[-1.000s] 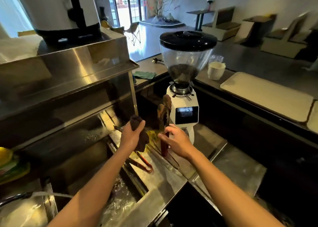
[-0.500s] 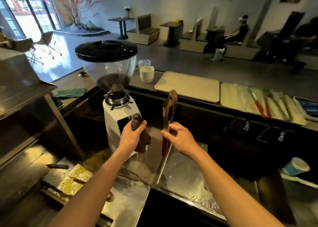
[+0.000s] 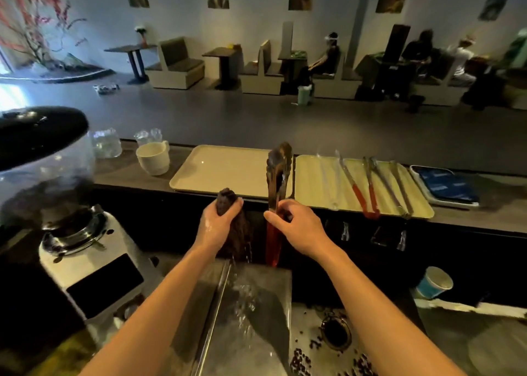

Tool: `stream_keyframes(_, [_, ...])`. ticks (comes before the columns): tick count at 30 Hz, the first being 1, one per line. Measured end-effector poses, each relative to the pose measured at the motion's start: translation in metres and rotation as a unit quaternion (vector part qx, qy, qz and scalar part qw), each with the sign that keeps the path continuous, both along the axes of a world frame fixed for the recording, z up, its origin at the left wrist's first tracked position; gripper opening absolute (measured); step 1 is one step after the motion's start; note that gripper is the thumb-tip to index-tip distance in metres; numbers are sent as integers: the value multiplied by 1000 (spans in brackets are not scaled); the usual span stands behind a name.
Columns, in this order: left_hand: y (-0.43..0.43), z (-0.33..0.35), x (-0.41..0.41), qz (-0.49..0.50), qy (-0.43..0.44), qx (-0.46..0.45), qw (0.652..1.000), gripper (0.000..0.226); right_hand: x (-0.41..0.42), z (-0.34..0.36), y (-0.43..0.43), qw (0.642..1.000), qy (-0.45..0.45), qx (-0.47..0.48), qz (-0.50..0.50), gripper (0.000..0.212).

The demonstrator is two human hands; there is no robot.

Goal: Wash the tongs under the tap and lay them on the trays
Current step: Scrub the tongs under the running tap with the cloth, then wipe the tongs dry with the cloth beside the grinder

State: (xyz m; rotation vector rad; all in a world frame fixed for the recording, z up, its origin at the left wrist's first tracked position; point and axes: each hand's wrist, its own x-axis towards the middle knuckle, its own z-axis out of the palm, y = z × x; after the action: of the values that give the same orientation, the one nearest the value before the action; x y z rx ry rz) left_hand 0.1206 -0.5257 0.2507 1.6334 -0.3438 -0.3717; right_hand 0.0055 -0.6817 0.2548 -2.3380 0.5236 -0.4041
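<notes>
My right hand (image 3: 295,227) grips a pair of tongs (image 3: 278,184) with red handles, held upright with the dark tips pointing up in front of the counter. My left hand (image 3: 218,226) is closed on a dark wet cloth (image 3: 236,233) that drips water onto the steel counter below. Two beige trays lie side by side on the raised counter beyond my hands. The left tray (image 3: 225,170) holds nothing. The right tray (image 3: 313,187) carries several tongs (image 3: 370,187) laid in a row, some with red handles.
A coffee grinder (image 3: 65,233) with a black lid stands at the left. A white cup (image 3: 152,159) and clear glasses sit left of the trays. A drain (image 3: 335,334) with scattered coffee beans is below right. A blue paper cup (image 3: 433,283) stands at the right.
The view has swung right, away from the sink. Both hands have travelled with it, still holding the cloth and the upright tongs, and now sit in front of the two trays.
</notes>
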Motion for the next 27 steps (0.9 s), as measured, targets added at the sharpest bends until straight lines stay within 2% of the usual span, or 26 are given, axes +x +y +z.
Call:
stream_keyframes(3, [-36, 4, 14, -2, 19, 1, 1000, 22, 14, 11, -40, 999, -15, -22, -35, 33])
stream_keyframes(8, [-84, 10, 33, -17, 57, -28, 998, 31, 44, 27, -100, 994, -2, -39, -103, 42])
stream_keyframes(13, [-122, 13, 48, -17, 100, -42, 994, 29, 82, 33, -150, 984, 100, -76, -123, 41])
stream_keyframes(19, [-142, 11, 58, -21, 156, -46, 986, 29, 118, 12, -185, 960, 208, -145, -116, 52])
stream_keyframes(22, [-147, 6, 66, -17, 188, -57, 980, 41, 132, 5, -192, 955, 216, -175, -108, 49])
stream_keyframes(27, [-149, 2, 72, -13, 197, -60, 978, 37, 147, -1, -196, 952, 220, -191, -98, 34])
